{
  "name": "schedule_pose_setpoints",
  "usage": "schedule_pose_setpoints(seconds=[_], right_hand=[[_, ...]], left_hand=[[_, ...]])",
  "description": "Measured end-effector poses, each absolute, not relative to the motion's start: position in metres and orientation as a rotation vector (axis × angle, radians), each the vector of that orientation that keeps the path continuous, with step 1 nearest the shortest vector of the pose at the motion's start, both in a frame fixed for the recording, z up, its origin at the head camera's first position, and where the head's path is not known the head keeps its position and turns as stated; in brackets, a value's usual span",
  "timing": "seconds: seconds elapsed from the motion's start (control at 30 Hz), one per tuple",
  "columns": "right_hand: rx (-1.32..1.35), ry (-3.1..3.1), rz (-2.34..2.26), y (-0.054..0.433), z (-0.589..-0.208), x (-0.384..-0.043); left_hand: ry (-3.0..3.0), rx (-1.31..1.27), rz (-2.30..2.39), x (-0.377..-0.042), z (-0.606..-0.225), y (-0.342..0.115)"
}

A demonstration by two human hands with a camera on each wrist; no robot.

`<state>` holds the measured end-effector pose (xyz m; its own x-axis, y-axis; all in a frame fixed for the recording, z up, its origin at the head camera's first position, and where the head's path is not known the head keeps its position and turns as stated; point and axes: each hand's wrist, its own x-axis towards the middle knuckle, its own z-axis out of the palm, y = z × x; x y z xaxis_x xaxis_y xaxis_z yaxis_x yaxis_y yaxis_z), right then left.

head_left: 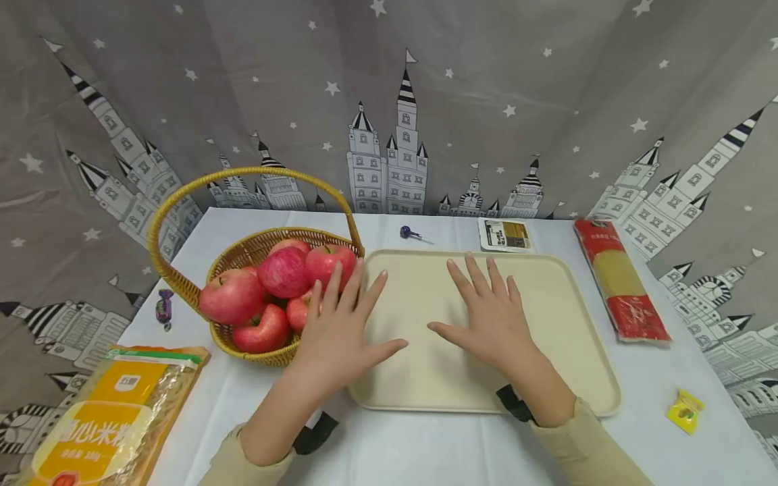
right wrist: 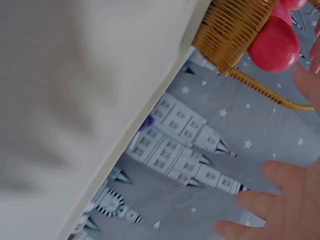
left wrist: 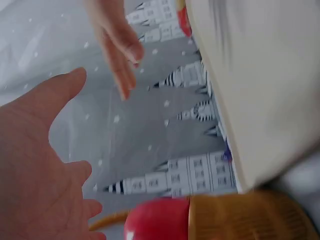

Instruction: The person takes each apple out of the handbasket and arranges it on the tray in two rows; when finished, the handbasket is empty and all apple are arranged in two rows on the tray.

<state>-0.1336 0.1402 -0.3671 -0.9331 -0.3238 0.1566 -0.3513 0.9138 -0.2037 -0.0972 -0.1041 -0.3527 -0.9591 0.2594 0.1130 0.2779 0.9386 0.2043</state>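
Note:
In the head view my left hand (head_left: 340, 331) is spread with straight fingers, its fingertips in front of the wicker basket (head_left: 261, 236) and hiding part of the apples (head_left: 284, 271). My right hand (head_left: 489, 320) hovers over the cream tray (head_left: 565, 351), fingers fanned out, holding nothing. In the left wrist view the left hand (left wrist: 45, 150) shows its palm and thumb with nothing in it. Likewise the right hand (right wrist: 290, 200) in the right wrist view holds nothing. Several red apples fill the basket, whose tall handle arches over them.
Left of the basket lie a purple-wrapped candy (head_left: 164, 307) and a yellow noodle packet (head_left: 109, 418). Behind the tray are a purple lollipop (head_left: 410, 233) and a small packet (head_left: 504, 235). A red packet (head_left: 623, 283) and a small yellow packet (head_left: 685, 410) lie to the right.

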Motion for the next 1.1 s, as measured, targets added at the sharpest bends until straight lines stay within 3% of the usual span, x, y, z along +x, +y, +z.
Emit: schedule_pose_setpoints(seconds=[0.33,0.7,1.1], right_hand=[[0.788,-2.912,0.391,0.093,-0.354,-0.158],[0.961,-2.890,0.618,0.025,-0.346,-0.175],[0.860,-2.940,1.033,-0.012,-0.349,-0.197]], left_hand=[[-2.904,-0.114,-0.461,-0.055,-0.355,-0.161],[-2.741,0.205,-0.629,-0.013,-0.396,-0.202],[-2.482,0.514,-1.515,-0.022,-0.407,-0.230]])
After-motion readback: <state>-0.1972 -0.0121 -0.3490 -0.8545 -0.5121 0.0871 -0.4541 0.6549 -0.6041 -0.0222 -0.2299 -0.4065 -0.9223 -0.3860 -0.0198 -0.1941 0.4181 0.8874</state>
